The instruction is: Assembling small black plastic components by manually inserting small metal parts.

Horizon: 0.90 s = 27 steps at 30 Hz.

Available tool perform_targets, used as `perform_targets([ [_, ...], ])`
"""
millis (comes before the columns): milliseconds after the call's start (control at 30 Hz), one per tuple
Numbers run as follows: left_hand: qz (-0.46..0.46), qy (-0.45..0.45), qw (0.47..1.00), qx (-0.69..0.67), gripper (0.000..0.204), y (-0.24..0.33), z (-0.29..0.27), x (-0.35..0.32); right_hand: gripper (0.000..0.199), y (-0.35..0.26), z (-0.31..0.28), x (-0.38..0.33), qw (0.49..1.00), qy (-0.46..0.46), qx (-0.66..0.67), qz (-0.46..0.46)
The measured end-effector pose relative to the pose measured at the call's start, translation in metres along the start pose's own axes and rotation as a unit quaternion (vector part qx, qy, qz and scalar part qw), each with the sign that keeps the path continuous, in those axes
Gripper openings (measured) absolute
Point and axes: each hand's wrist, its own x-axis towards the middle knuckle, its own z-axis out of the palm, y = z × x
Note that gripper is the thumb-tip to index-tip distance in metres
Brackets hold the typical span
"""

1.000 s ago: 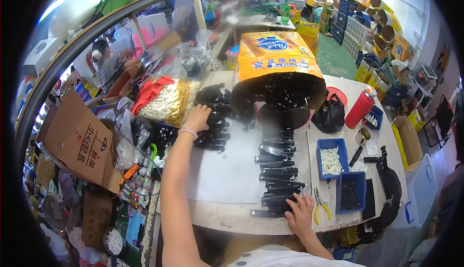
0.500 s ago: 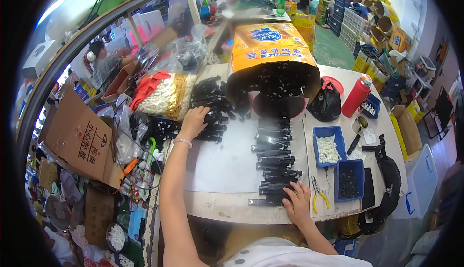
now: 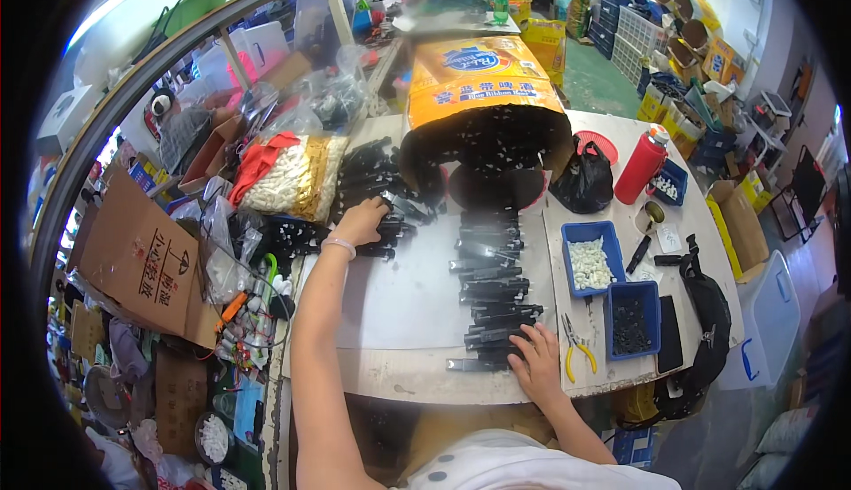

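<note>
The left hand (image 3: 359, 222) curls at the left heap of slim black parts (image 3: 365, 171), its grip indiscernible; the right hand (image 3: 537, 361) spreads at the near end of a central black row (image 3: 493, 291), partly glossy. Rightward, 2 blue trays (image 3: 586, 230) hold white pieces (image 3: 589, 265) and black bits (image 3: 631, 327).

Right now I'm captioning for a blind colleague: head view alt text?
A person's left hand touches piled black parts; the right hand rests at the near end of a separate row of them, an open orange carton beyond.
</note>
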Motion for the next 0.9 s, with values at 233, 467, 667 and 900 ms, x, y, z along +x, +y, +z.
perform_targets([
  [233,-0.015,0.249,0.958,-0.14,0.046,0.025,0.001,-0.04,0.028,0.001,0.001,-0.002,1.0,0.006,0.011,-0.007],
  [467,-0.187,0.329,0.683,-0.625,0.036,0.175,0.025,-0.112,0.03,-0.024,-0.011,0.003,0.987,0.044,0.151,0.011],
  [667,-0.231,0.313,0.688,-0.613,0.043,0.257,0.029,-0.145,0.089,-0.073,0.02,0.053,0.927,-0.117,0.355,0.019],
  [900,-0.114,0.367,0.755,-0.532,0.073,0.248,0.06,-0.145,0.071,-0.078,0.036,0.061,0.922,-0.222,0.317,0.025],
])
